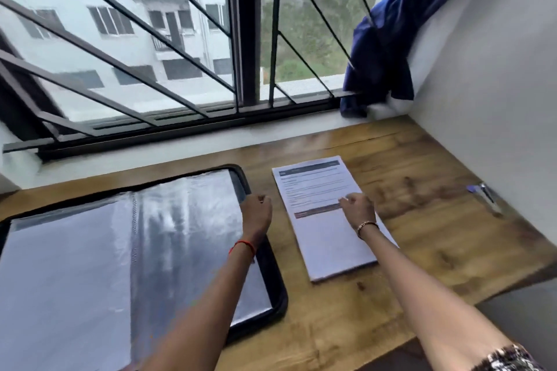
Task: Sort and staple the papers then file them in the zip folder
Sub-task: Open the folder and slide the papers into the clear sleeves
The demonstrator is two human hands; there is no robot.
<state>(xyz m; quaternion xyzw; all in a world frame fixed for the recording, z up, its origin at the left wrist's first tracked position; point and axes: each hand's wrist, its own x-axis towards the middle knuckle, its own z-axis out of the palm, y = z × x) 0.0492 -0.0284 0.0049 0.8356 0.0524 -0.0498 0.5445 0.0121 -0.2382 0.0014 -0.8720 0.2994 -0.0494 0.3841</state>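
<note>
Fingers (261, 199) curled above zip folder (90, 250) and papers (316, 187)

Head view, looking down at a wooden desk (407, 153). Left hand (256, 214) hovers with its fingers curled into a loose fist, and nothing shows in its grip. Directly beneath those fingers runs the black right edge of the zip folder. It lies open and flat, its glossy clear sleeves spreading out to the left of the fingers and back toward the viewer. A red thread (241, 247) circles the left wrist.

Right hand (360, 209) sits to the right of the left one, its fingers (346, 199) bent downward with the tips at the top sheet of the papers. Whether they pinch the sheet or merely touch it cannot be told. The papers form one neat white stack, with printed lines beyond the fingertips and a paler part under the wrist. A beaded bracelet (367, 225) is on the right wrist.

Well to the right of the right fingers, near the wall, lies a small blue and silver object (485, 196), too blurred to name. Beyond both hands are a barred window (241, 39) and a bunched blue curtain (382, 39).
</note>
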